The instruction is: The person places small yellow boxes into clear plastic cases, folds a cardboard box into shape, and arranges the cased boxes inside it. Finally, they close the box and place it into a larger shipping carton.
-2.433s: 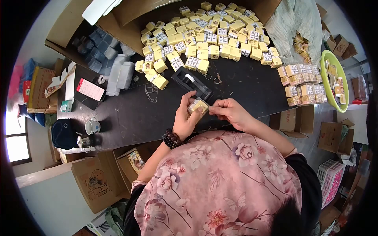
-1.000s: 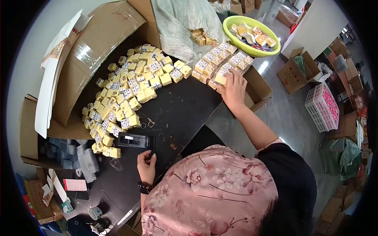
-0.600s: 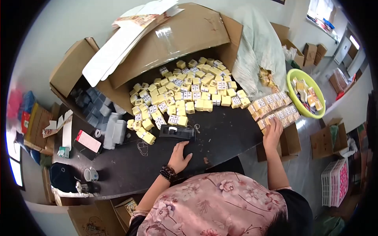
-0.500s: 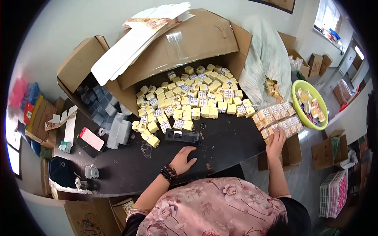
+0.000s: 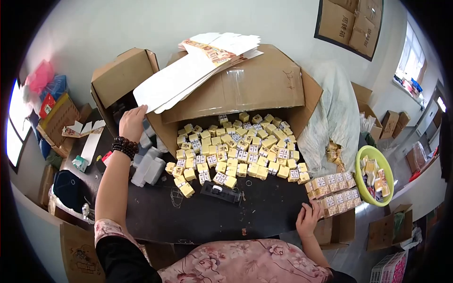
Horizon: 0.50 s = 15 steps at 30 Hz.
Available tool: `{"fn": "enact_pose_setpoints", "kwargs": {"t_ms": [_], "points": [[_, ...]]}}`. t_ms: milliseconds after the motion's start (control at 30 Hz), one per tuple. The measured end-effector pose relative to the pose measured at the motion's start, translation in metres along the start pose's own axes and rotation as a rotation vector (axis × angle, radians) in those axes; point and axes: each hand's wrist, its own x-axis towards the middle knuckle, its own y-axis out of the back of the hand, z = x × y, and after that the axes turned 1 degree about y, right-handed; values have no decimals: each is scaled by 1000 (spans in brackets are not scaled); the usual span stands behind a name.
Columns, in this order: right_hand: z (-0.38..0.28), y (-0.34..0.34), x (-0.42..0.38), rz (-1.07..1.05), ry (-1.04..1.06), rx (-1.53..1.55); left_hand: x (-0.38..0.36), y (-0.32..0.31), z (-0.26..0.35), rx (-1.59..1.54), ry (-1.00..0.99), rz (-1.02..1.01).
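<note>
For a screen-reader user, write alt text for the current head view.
A person's left hand is at the corner of white sheets on a big carton; the right hand is at neat boxes on a black table. Yellow boxes are heaped at the carton's open side, near a tape dispenser; a green basin is at right.

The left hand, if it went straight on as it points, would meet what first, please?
The left hand would probably meet the white card sheets first; its fingertips look close to them, though depth is unclear.
</note>
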Motion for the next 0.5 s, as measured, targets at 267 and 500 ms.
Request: {"fn": "enact_pose_setpoints", "kwargs": {"t_ms": [267,500], "points": [[-32,-10,36,-82,78,343,16,86,47,-361,-38,272],[-92,-39,75,-404,-258,1503,-106,158,134,-718,56,567]]}}
